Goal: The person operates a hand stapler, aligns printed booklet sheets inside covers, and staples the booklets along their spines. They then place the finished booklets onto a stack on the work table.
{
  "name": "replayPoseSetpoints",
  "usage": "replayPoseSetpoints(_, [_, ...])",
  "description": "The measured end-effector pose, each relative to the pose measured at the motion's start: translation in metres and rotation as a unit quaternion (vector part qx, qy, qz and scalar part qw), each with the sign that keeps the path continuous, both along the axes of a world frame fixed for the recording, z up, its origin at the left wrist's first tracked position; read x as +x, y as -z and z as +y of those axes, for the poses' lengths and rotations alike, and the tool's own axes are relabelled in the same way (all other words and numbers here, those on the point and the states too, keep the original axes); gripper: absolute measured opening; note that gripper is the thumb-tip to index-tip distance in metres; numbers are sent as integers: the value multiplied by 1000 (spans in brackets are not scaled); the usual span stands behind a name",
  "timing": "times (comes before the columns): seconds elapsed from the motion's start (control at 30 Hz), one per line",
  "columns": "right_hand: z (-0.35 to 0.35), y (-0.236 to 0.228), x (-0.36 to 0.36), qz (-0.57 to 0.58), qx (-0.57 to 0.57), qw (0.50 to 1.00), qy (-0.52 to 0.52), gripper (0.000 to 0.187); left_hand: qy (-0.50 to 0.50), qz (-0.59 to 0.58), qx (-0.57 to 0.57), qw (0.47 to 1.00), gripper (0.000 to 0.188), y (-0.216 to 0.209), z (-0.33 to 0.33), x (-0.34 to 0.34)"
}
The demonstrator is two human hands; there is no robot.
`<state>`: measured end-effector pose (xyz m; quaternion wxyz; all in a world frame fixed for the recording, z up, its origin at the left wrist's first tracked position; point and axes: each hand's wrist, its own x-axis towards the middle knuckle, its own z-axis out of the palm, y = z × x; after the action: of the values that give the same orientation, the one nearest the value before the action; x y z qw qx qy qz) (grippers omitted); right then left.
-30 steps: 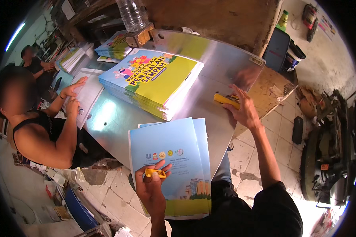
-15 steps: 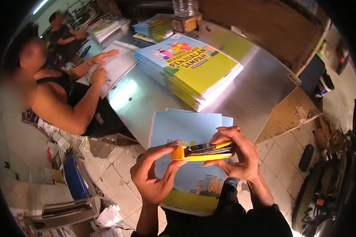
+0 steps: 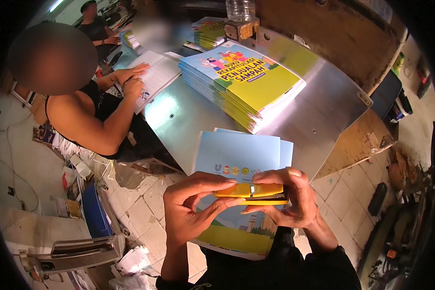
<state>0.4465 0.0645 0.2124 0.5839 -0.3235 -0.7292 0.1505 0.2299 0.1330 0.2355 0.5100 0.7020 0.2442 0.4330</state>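
Observation:
Both my hands hold a yellow stapler level in front of me. My left hand pinches its left end with the fingertips, and my right hand wraps its right end. Under the stapler lie light-blue booklets, hanging over the near edge of the shiny metal table. A tall stack of blue, yellow and green booklets rests farther back on the table.
A seated person at the left presses both hands on white sheets. Another person sits farther back beside more booklet stacks. A plastic bottle stands on a wooden block. Tiled floor with clutter surrounds the table.
My right hand brought the stapler from the table's right side to my front. My left hand joined it on the stapler, and the stapler has closed since half a second ago.

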Motion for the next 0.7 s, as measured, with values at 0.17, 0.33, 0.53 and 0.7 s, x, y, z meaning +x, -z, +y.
replayPoseSetpoints(0.17, [-1,-5,1,-20,2,1000,7,75,36,-60,-13,997,34,4,1,1])
replayPoseSetpoints(0.33, [5,-12,-15,-12,15,999,27,57,-21,-52,18,998,37,10,-8,-12])
replayPoseSetpoints(0.53, [-7,2,-9,-40,12,989,144,55,-21,-51,7,998,33,4,-18,8])
replayPoseSetpoints(0.7, [-4,5,-19,-25,12,995,92,62,-43,-68,34,996,31,6,-23,-1])
